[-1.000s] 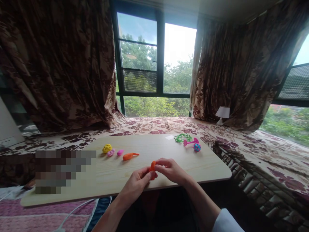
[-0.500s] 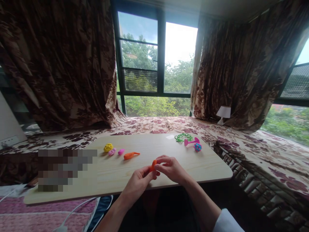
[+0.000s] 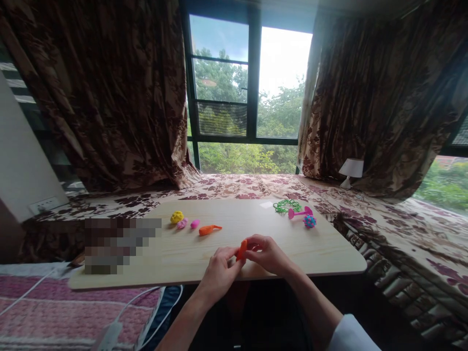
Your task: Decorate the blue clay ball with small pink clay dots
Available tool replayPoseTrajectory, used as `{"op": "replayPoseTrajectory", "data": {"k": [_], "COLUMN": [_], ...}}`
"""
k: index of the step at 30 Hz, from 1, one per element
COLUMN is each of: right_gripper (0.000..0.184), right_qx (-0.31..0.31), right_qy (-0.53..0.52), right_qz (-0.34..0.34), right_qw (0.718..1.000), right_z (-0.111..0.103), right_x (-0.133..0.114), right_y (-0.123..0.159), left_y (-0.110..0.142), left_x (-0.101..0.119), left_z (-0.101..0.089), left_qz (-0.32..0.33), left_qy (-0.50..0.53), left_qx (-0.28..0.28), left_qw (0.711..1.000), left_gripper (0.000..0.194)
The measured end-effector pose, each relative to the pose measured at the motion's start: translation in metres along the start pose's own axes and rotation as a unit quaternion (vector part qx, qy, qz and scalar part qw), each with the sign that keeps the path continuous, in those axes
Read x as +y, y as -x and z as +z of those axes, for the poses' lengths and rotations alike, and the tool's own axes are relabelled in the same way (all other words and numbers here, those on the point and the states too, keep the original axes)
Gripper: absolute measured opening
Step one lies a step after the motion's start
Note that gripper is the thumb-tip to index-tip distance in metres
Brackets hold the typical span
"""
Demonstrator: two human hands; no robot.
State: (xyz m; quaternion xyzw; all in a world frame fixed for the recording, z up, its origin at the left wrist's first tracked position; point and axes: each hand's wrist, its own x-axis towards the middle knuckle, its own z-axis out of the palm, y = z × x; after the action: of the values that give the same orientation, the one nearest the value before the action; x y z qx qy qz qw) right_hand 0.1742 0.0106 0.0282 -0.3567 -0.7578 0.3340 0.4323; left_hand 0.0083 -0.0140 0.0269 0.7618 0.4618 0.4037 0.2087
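Near the front edge of the pale wooden table, a small orange clay-like piece stands upright between my two hands. My left hand is closed on its lower part, with the thumb at its side. My right hand pinches it from the right, near the top. Beyond them lies a larger orange piece with a thin tapering tail. To its left are a bright pink lump, a pale pink lump and a crumpled yellow lump.
On the table, at the far right, sit a green beaded string, a pink dumbbell-shaped toy and a blue-pink spiky ball. A blurred-out patch covers the left end. A white lamp stands on the window ledge.
The whole view has shifted, so the table and things appear farther right. My hands keep hold of the orange piece; the left fingers have come up around it slightly.
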Motion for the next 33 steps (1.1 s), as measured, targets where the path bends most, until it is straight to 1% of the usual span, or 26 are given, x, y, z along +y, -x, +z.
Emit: {"op": "replayPoseTrajectory", "data": {"k": [3,6,7,11,13,15,17,18,20,22,24,27,29,31,33], "right_gripper": [0.023,0.041,0.043,0.029,0.030,0.035,0.038,0.041,0.053,0.064,0.071,0.082,0.088,0.094,0.099], "right_qx": [0.008,0.017,0.019,-0.011,-0.025,-0.035,-0.043,-0.052,-0.081,-0.106,-0.107,-0.097,-0.099,-0.109,-0.130], "right_qy": [0.028,0.067,0.081,0.124,0.167,0.229,0.270,0.280,0.296,0.331,0.370,0.400,0.406,0.407,0.405], "right_qz": [-0.005,-0.014,-0.021,-0.053,-0.056,-0.041,-0.018,-0.009,0.003,0.011,0.009,-0.002,0.005,0.024,0.047], "right_qw": [1.000,0.998,0.996,0.991,0.984,0.972,0.962,0.959,0.952,0.938,0.923,0.911,0.909,0.907,0.904], "right_z": [-0.002,-0.012,-0.015,-0.018,-0.016,-0.015,-0.014,-0.013,-0.010,-0.004,0.003,0.012,0.014,0.012,0.009], "right_x": [0.005,0.004,0.001,-0.011,-0.015,-0.014,-0.012,-0.010,-0.009,-0.011,-0.015,-0.020,-0.020,-0.015,-0.011], "right_y": [0.002,0.008,0.012,0.027,0.031,0.030,0.026,0.024,0.025,0.032,0.047,0.063,0.060,0.045,0.027], "left_y": [0.001,0.001,0.000,-0.004,-0.005,-0.005,-0.005,-0.005,-0.006,-0.007,-0.007,-0.005,-0.004,-0.003,-0.003], "left_x": [0.001,0.003,0.004,0.003,0.000,-0.004,-0.007,-0.009,-0.014,-0.021,-0.028,-0.038,-0.041,-0.042,-0.040], "left_z": [-0.001,-0.001,0.000,0.005,0.009,0.011,0.012,0.012,0.010,0.006,0.001,-0.003,-0.002,-0.001,0.000], "left_qz": [0.009,0.020,0.025,0.030,0.024,0.021,0.019,0.017,0.011,0.003,-0.009,-0.031,-0.038,-0.039,-0.040], "left_qy": [-0.047,-0.087,-0.095,-0.094,-0.085,-0.074,-0.064,-0.059,-0.050,-0.041,-0.038,-0.041,-0.043,-0.046,-0.048], "left_qx": [0.011,0.026,0.027,0.026,0.030,0.030,0.030,0.032,0.040,0.051,0.072,0.113,0.125,0.128,0.129], "left_qw": [0.999,0.996,0.995,0.995,0.996,0.997,0.997,0.998,0.998,0.998,0.997,0.992,0.990,0.990,0.990], "left_gripper": [0.027,0.027,0.027,0.035,0.030,0.023,0.023,0.026,0.032,0.034,0.032,0.032,0.032,0.032,0.032]}}
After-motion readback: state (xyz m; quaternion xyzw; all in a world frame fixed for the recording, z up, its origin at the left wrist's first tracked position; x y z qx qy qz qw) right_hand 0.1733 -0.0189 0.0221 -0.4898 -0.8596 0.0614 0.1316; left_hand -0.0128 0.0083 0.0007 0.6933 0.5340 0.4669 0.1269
